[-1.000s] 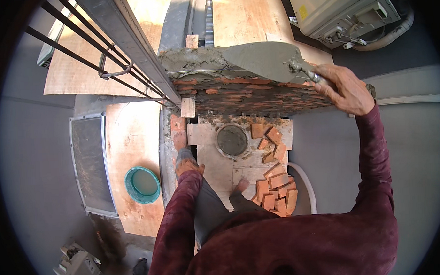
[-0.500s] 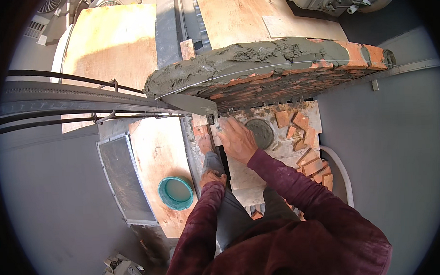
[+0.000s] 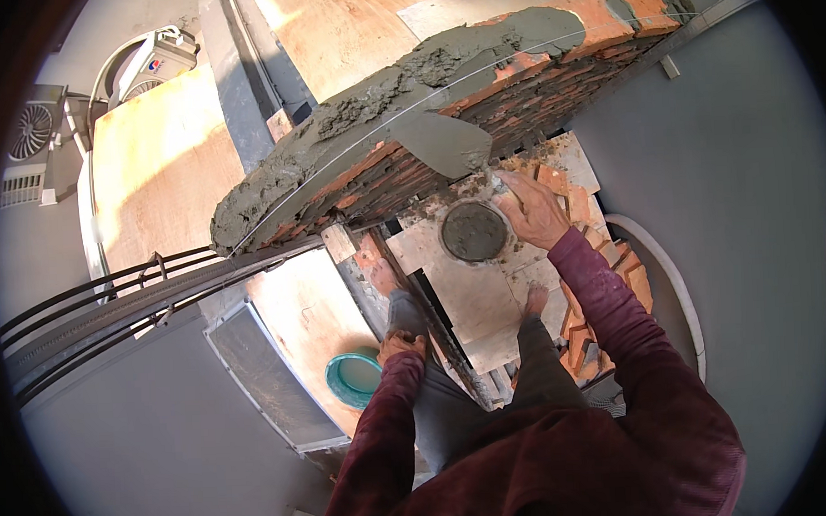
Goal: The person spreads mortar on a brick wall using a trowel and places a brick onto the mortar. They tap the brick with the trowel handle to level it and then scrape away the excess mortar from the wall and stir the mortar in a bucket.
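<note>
My right hand (image 3: 531,213) is closed round the handle of a trowel (image 3: 445,143). The broad, mortar-smeared blade points up and left, in front of the face of a low brick wall (image 3: 553,89). Whether the blade touches the wall I cannot tell. Wet grey mortar (image 3: 354,124) covers much of the wall's top, and a thin string (image 3: 372,132) runs along it. Just left of my right hand is a round container of grey mortar (image 3: 474,231). My left hand (image 3: 402,346) rests on my left knee, fingers curled over it.
Loose bricks (image 3: 639,282) lie in a heap to the right, beside a pale hose (image 3: 673,272). A teal basin (image 3: 332,381) of cloudy water stands on a board at left. Dark cables (image 3: 114,291) run along the left. Plywood sheets (image 3: 168,157) lie beyond the wall.
My right hand has moved right with the trowel, from the wall's left end to beyond the mortar container. The view has turned and shifted. My left hand stays on the knee.
</note>
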A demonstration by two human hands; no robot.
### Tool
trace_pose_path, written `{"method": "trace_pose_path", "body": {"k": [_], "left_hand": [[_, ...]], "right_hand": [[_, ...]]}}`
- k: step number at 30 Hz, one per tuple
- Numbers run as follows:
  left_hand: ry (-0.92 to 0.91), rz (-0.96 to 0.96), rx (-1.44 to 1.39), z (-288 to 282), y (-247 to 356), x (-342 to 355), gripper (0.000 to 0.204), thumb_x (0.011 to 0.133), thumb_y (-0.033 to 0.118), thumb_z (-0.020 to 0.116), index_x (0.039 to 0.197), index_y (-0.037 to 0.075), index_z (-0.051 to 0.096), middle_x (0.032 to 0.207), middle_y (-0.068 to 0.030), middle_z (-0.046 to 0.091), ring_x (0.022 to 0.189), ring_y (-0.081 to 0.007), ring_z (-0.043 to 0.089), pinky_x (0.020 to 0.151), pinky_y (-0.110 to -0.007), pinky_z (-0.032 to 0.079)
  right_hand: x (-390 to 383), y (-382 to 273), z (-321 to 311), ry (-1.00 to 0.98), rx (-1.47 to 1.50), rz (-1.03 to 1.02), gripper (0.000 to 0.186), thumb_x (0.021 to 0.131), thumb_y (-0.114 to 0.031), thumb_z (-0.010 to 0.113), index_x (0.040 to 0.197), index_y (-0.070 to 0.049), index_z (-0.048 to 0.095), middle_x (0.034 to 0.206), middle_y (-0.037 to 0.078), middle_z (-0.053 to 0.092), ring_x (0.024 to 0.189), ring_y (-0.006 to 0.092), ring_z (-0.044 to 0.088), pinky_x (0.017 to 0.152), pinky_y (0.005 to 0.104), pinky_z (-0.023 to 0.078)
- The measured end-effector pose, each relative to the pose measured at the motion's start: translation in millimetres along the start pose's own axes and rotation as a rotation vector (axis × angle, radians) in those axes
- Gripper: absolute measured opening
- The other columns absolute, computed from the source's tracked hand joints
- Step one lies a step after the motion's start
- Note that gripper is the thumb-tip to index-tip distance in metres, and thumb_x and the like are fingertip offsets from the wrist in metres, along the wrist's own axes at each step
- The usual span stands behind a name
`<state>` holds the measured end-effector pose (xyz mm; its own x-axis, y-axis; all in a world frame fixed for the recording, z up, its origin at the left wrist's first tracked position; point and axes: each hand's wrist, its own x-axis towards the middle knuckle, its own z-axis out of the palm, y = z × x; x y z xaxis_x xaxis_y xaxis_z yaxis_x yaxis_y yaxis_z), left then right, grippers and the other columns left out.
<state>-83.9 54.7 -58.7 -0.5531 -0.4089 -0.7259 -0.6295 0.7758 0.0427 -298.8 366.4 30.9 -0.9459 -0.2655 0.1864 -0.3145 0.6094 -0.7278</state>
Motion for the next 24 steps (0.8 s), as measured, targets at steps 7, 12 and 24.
{"method": "trace_pose_path", "body": {"k": [7, 12, 24], "left_hand": [[0.004, 0.095, 0.097, 35.3, -29.4, 0.8, 0.038, 0.075, 0.035, 0.071, 0.106, 0.014, 0.071, 0.121, -0.0081, 0.064, 0.12, -0.0291, 0.055, 0.104, -0.04, 0.042], [-0.008, 0.208, 0.142, 54.9, -34.4, -3.9, 0.038, 0.073, 0.03, 0.068, 0.108, 0.015, 0.07, 0.128, -0.0064, 0.061, 0.124, -0.0292, 0.052, 0.107, -0.041, 0.039], [-0.012, 0.389, 0.201, 50.2, -51.3, -2.5, 0.032, 0.075, 0.023, 0.071, 0.104, 0.01, 0.07, 0.129, -0.0129, 0.061, 0.125, -0.0347, 0.052, 0.107, -0.044, 0.04]], "right_hand": [[-119.9, 71.7, -16.1, -0.322, -0.079, 0.409, 0.043, 0.094, -0.027, 0.056, 0.125, 0.004, 0.056, 0.119, 0.028, 0.062, 0.109, 0.0426, 0.061, 0.092, 0.0441, 0.05], [-163.7, 202.0, 103.9, -0.783, -0.54, 0.519, 0.029, 0.086, -0.013, 0.056, 0.111, -0.002, 0.067, 0.102, 0.018, 0.071, 0.096, 0.0313, 0.07, 0.084, 0.0414, 0.055], [-161.8, 318.1, 297.9, -0.841, -0.415, 0.876, 0.029, 0.095, -0.013, 0.053, 0.122, -0.005, 0.062, 0.122, 0.014, 0.065, 0.107, 0.0289, 0.068, 0.081, 0.0397, 0.057]]}}
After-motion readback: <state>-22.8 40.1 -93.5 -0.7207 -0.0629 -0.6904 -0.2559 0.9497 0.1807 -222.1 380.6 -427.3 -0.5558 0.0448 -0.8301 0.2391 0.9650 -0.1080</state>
